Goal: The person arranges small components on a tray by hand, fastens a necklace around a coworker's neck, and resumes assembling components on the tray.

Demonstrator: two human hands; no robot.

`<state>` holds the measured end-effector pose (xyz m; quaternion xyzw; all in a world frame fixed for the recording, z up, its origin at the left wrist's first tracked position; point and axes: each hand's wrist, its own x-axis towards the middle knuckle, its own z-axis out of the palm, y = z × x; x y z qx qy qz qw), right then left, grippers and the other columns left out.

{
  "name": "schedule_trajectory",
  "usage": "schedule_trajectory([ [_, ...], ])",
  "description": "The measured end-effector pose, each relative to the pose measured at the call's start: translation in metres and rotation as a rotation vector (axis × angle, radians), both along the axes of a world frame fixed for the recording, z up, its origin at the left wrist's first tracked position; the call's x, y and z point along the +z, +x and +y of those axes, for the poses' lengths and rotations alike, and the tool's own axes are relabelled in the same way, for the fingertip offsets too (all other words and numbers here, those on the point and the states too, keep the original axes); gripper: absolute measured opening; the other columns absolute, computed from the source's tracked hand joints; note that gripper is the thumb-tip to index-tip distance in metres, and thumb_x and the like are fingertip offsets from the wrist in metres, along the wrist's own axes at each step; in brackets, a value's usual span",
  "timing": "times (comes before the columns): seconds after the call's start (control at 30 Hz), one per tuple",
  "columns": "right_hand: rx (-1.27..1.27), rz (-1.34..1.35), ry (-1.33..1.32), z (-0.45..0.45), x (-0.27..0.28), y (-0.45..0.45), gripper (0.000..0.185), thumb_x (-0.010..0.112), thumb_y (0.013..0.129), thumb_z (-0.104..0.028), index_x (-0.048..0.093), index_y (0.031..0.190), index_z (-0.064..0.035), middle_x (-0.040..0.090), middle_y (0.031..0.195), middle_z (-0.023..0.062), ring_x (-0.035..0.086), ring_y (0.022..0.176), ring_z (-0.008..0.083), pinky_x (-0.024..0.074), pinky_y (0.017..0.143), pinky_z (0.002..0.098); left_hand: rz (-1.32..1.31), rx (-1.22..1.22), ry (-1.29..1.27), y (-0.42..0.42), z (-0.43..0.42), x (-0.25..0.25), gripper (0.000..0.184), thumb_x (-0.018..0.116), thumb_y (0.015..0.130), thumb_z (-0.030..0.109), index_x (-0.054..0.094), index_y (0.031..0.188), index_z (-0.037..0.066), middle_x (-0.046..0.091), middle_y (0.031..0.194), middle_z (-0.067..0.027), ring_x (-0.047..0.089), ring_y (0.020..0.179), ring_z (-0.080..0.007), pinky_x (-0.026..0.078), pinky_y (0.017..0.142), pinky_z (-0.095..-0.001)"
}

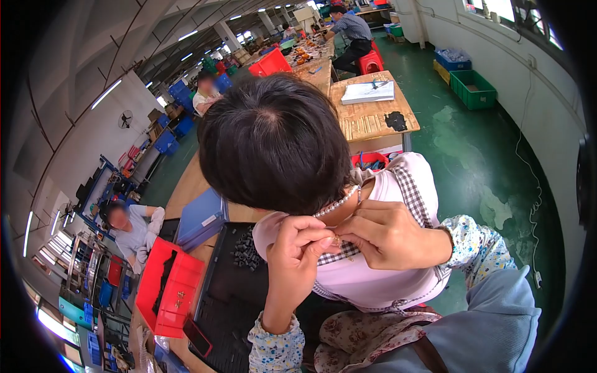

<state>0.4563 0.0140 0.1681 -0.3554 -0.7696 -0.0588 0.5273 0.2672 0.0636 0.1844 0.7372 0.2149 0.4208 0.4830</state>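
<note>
My left hand [295, 258] and my right hand [395, 236] meet fingertip to fingertip behind a seated person's shoulders. A small gold-coloured piece [337, 242] shows between the pinched fingers of both hands; its exact kind is too small to make out. Just beyond my fingers, a pearl necklace [339, 204] lies round the person's neck. The person's dark-haired head [273, 143] fills the middle of the view, above a pale pink top with checked trim [413, 180].
To the left, a black tray [214, 295] carries small black parts [247, 250]. Beside it are a red bin [165, 273], a blue folder [202, 217] and a phone [198, 339]. A wooden bench [373, 118] stands ahead; a green crate [472, 90] is by the wall. Other people sit farther off.
</note>
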Motion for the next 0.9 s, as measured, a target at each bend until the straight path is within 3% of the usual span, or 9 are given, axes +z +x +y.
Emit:
schedule_trajectory([
  [0.4,-0.034,-0.041,-0.089,-0.005,0.008,0.000,0.018,0.067,0.068,0.004,0.063,0.085,0.0010,0.061,0.072,0.0144,0.063,0.071,0.0340,0.0505,0.062,0.0424,0.162,0.059,0.165,-0.003,-0.005,0.002,0.023,0.057,0.092,-0.009,0.044,0.111,-0.004,0.066,0.096,-0.0171,0.069,0.086,-0.0211,0.059,0.080,-0.0325],
  [0.67,-0.052,-0.097,0.106,-0.003,0.007,0.006,0.024,0.067,0.070,0.004,0.063,0.093,0.0003,0.059,0.076,0.0114,0.060,0.069,0.0308,0.0498,0.062,0.0390,0.102,0.005,0.110,-0.004,-0.003,0.001,0.029,0.057,0.092,-0.007,0.041,0.116,-0.004,0.067,0.100,-0.0185,0.068,0.090,-0.0213,0.059,0.080,-0.0331],
  [0.87,-0.063,-0.093,0.000,-0.018,0.003,0.029,0.029,0.070,0.073,0.000,0.063,0.101,-0.0004,0.060,0.077,0.0105,0.059,0.072,0.0282,0.0490,0.063,0.0375,0.170,0.041,0.215,-0.011,-0.019,0.004,0.034,0.058,0.093,-0.004,0.045,0.124,-0.005,0.066,0.112,-0.0207,0.068,0.092,-0.0207,0.059,0.076,-0.0302],
  [0.9,-0.054,-0.091,0.001,-0.019,0.001,0.030,0.032,0.069,0.072,0.003,0.063,0.103,-0.0002,0.060,0.079,0.0107,0.058,0.072,0.0284,0.0493,0.065,0.0372,0.122,0.103,0.182,-0.015,-0.024,0.001,0.025,0.059,0.091,-0.004,0.052,0.115,-0.005,0.068,0.110,-0.0177,0.069,0.088,-0.0182,0.058,0.073,-0.0279],
])
